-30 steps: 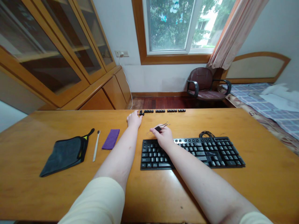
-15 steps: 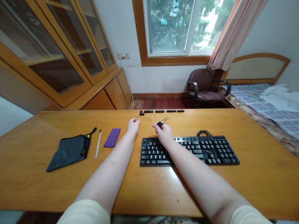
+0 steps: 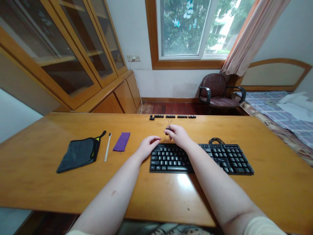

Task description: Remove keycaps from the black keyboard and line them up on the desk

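Observation:
My right hand (image 3: 179,134) pinches a keycap puller (image 3: 168,131) with a small dark handle and thin wire prongs, above the far left edge of the black keyboard (image 3: 178,168). Some of the puller is hidden behind the fingers. My left hand (image 3: 148,145) rests by the keyboard's far left corner, its fingers stretched out and holding nothing. Beyond both hands, several black keycaps (image 3: 170,116) stand in small groups along the table's far edge.
Left of the keyboard lie a purple cloth (image 3: 121,142), a white toothbrush (image 3: 107,148) and a folded dark grey cloth (image 3: 79,154). A coiled cable (image 3: 216,140) sits behind the keyboard. An office chair (image 3: 217,89) stands past the table (image 3: 276,156).
My left hand has moved from near the keycaps back towards me and right, to the keyboard's corner. The puller in my right hand has turned, its prongs more upright. The view has shifted slightly.

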The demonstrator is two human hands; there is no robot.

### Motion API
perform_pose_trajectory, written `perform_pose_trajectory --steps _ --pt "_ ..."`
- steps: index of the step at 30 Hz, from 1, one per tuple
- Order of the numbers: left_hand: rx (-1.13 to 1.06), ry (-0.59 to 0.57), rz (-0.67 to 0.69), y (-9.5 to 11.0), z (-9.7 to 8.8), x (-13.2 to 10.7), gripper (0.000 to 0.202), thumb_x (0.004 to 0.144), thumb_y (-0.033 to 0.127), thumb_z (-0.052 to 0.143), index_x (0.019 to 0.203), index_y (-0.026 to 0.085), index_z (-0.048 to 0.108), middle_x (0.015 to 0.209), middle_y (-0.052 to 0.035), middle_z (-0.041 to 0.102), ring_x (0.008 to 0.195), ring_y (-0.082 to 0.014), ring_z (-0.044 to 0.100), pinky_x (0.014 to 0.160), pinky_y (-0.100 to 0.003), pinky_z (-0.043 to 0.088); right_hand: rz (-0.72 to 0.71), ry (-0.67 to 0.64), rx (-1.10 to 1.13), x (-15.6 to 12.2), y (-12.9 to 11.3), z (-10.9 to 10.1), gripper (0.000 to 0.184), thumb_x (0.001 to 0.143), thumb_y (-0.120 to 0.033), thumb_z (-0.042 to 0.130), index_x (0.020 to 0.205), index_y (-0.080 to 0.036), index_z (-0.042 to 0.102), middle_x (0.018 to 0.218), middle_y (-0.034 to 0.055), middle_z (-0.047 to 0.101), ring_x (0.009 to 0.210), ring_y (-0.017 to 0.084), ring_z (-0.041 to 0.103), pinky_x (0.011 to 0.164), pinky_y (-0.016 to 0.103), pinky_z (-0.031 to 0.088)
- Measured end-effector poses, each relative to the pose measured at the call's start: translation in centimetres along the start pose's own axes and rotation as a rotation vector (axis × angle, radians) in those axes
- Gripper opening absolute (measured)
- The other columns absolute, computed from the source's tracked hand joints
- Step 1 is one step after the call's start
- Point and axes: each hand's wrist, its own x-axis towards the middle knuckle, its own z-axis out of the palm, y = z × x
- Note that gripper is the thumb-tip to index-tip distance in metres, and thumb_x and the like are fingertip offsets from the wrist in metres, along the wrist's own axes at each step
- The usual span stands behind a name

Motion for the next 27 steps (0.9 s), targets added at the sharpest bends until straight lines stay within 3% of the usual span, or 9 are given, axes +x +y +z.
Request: perform_pose_trajectory --steps 4,8,16,21,27 --pt "0.162 -0.207 0.118 0.9 0.2 -0.8 0.044 0.073 0.038 0.065 0.112 0.02 0.058 0.113 -0.0072 0.061 0.108 -0.0241 0.053 0.097 -0.039 0.04 0.059 -0.102 0.095 -0.3 0.1 1.2 0.021 0.083 -0.034 0.053 0.073 -0.017 0.059 0.05 -0.0027 0.056 0.046 0.01 0.052 0.05 0.022 0.039" --pt "0.312 -0.276 0.142 1.0 0.5 -0.9 0.061 0.06 0.044 0.074 0.113 0.019 0.056 0.113 -0.0092 0.058 0.109 -0.0288 0.05 0.096 -0.043 0.039 0.117 -0.272 0.239 -0.6 0.3 2.3 0.018 0.084 -0.032 0.052 0.074 -0.017 0.058 0.05 -0.0029 0.056 0.044 0.011 0.054 0.045 0.021 0.041" --pt "0.353 -0.297 0.13 0.5 0.7 -0.7 0.058 0.061 0.046 0.073 0.11 0.019 0.056 0.111 -0.0087 0.057 0.107 -0.0284 0.049 0.094 -0.043 0.04 0.061 -0.261 0.155 -0.9 0.2 2.8 0.018 0.083 -0.03 0.054 0.072 -0.016 0.059 0.053 -0.002 0.058 0.049 0.011 0.058 0.052 0.021 0.044" --pt "0.354 -0.305 0.118 0.5 0.8 -0.7 0.051 0.061 0.045 0.073 0.103 0.02 0.059 0.109 -0.008 0.056 0.107 -0.0285 0.048 0.094 -0.043 0.039 0.047 -0.328 0.065 -0.9 -0.1 2.9 0.019 0.084 -0.029 0.053 0.072 -0.016 0.062 0.051 -0.0022 0.058 0.047 0.01 0.056 0.053 0.021 0.042" --pt "0.301 -0.269 0.106 0.2 0.9 -0.8 0.054 0.058 0.045 0.076 0.105 0.022 0.061 0.116 -0.0078 0.054 0.112 -0.0285 0.046 0.099 -0.043 0.036 0.125 -0.485 0.279 -1.1 0.0 2.9 0.018 0.078 -0.034 0.059 0.076 -0.017 0.066 0.05 -0.0032 0.059 0.046 0.011 0.057 0.05 0.022 0.046"
